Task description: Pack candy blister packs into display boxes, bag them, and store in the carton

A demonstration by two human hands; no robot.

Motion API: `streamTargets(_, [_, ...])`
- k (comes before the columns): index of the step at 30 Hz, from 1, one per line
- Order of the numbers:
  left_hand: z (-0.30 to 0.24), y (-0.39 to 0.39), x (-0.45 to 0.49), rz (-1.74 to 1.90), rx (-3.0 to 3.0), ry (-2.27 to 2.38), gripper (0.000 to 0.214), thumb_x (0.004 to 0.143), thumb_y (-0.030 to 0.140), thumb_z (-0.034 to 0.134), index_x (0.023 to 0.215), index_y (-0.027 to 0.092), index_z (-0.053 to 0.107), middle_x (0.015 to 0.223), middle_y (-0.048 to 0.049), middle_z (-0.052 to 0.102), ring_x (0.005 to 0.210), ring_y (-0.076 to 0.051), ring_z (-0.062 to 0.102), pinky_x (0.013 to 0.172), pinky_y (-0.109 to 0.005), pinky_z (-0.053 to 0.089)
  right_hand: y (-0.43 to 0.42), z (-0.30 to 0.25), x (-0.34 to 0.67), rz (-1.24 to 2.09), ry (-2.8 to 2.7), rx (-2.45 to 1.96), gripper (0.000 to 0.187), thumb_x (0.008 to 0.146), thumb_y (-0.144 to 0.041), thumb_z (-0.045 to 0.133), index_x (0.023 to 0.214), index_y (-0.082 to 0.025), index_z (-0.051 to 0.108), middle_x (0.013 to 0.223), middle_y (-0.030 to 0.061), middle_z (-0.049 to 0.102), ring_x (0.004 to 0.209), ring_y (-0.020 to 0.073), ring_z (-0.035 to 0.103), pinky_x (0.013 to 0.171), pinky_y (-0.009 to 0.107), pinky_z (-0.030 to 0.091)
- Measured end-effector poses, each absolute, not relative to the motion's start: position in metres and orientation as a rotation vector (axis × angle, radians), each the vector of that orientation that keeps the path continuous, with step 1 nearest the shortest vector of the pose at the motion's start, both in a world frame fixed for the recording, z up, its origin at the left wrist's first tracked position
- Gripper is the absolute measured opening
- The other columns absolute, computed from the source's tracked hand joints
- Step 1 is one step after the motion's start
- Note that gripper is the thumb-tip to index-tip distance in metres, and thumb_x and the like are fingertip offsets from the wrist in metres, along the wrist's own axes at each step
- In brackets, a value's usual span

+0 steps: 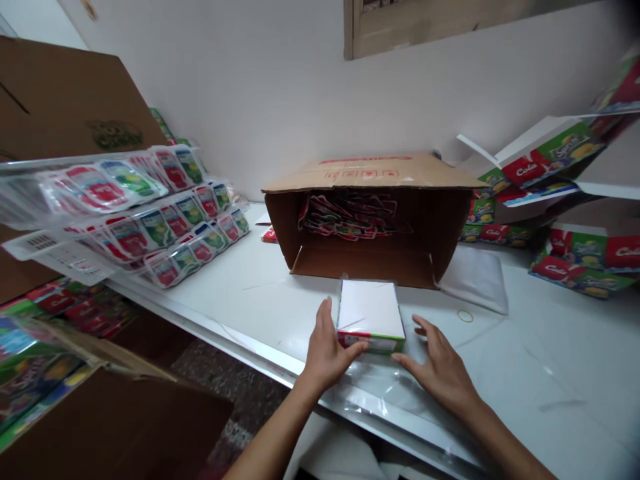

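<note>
A small open carton with a white inside and a green and red printed front stands on the white table. My left hand rests against its left side, thumb on the front face, fingers straight. My right hand lies flat on the table just right of the carton, fingers spread, holding nothing. A clear plastic sheet lies under the carton and both hands.
A brown cardboard box lies on its side behind the carton, with red and green packets inside. Trays of packets are stacked at left. Flat printed cartons pile up at right. A rubber band and plastic bag lie nearby.
</note>
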State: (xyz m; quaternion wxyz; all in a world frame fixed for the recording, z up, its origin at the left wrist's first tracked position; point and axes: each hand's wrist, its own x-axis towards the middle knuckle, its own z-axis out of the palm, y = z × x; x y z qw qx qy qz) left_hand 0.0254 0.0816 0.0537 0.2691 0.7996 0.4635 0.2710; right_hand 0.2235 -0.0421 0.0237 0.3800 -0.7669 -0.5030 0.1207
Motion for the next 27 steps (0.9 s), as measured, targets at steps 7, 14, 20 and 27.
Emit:
streamTargets(7, [0.041, 0.071, 0.037, 0.95, 1.837, 1.242, 0.057, 0.075, 0.035, 0.072, 0.127, 0.018, 0.056, 0.107, -0.0054, 0.073, 0.09, -0.022, 0.069, 0.085, -0.032, 0.053, -0.024, 0.02, 0.213, 0.259, -1.245, -1.901, 0.054, 0.089, -0.055, 0.05, 0.128, -0.018, 0.058, 0.118, 0.009, 0.069, 0.084, 0.0233, 0.07, 0.082, 0.036, 0.053])
streamTargets(14, [0.052, 0.07, 0.029, 0.757, 2.029, 1.151, 0.063, 0.083, 0.03, 0.058, 0.142, 0.015, 0.041, 0.114, -0.0099, 0.07, 0.095, -0.025, 0.068, 0.086, -0.036, 0.051, -0.028, 0.021, 0.219, -0.065, -1.471, -2.014, 0.043, 0.096, -0.052, 0.039, 0.087, -0.019, 0.065, 0.073, 0.0044, 0.07, 0.066, 0.0212, 0.067, 0.06, 0.03, 0.046])
streamTargets(20, [0.037, 0.056, 0.001, 0.707, 1.59, 1.301, 0.057, 0.072, 0.03, 0.071, 0.126, 0.016, 0.058, 0.093, -0.0081, 0.073, 0.067, -0.019, 0.067, 0.068, -0.03, 0.051, -0.058, 0.04, 0.232, 0.258, -1.62, -2.177, 0.03, 0.089, -0.051, 0.053, 0.1, -0.025, 0.062, 0.082, 0.0, 0.073, 0.066, 0.0211, 0.068, 0.057, 0.029, 0.046])
streamTargets(27, [0.032, 0.025, -0.028, 0.558, 1.034, 1.183, 0.037, 0.067, 0.043, 0.072, 0.08, 0.009, 0.067, 0.072, -0.0098, 0.073, 0.049, -0.014, 0.063, 0.047, -0.023, 0.048, -0.073, 0.073, 0.178, 0.588, -1.635, -1.707, 0.023, 0.094, -0.043, 0.048, 0.101, -0.027, 0.063, 0.099, 0.0007, 0.068, 0.083, 0.0169, 0.064, 0.067, 0.027, 0.05])
